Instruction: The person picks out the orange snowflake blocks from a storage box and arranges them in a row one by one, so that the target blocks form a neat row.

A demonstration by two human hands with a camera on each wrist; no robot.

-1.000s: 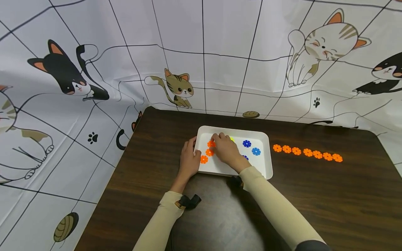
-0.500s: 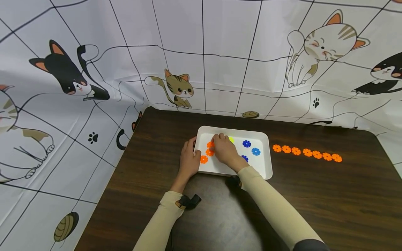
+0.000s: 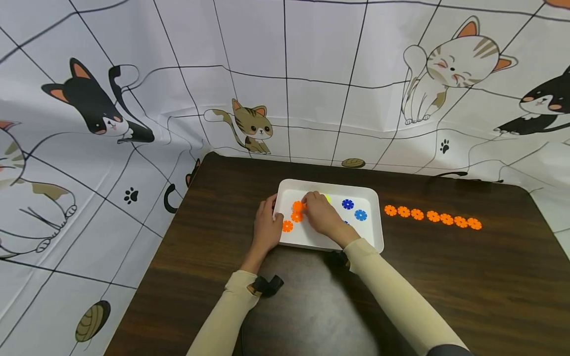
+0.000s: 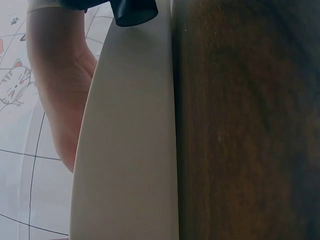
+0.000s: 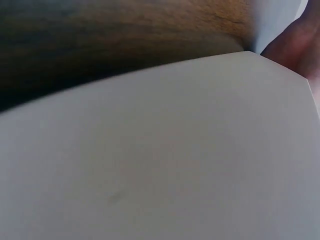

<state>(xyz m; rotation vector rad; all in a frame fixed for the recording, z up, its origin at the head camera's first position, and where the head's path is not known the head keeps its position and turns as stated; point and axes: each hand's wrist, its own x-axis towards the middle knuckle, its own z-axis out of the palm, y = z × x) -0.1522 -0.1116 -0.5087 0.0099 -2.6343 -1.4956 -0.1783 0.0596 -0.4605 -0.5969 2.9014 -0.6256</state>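
Note:
In the head view my left hand [image 3: 267, 225] grips the left rim of a white tray [image 3: 374, 242], thumb over the edge and fingers along the outside. My right hand [image 3: 324, 215] is inside the tray with bent fingers, pinching an orange notched disc [image 3: 305, 207] that mostly hides under the fingertips. Left of it lie an upper orange disc [image 3: 297, 206], a middle one [image 3: 296, 216] overlapping it, and a lower one [image 3: 287, 226]. The tray's pale outer wall [image 4: 127, 135] fills much of the left wrist view. Another stretch of tray wall [image 5: 160, 150] blocks the right wrist view.
A dark blue disc [image 3: 348, 204], a lighter blue disc [image 3: 360, 215] and a partly hidden yellow disc [image 3: 328, 198] share the tray. Several orange discs form a row [image 3: 433, 216] on the dark wooden table [image 3: 285, 316] at right. A cat-print curtain [image 3: 311, 99] hangs behind.
More orange shows beside my right fingertips, and the upper orange disc sits closer to the middle one. My right forearm covers more of the lower blue disc. The left hand keeps its hold.

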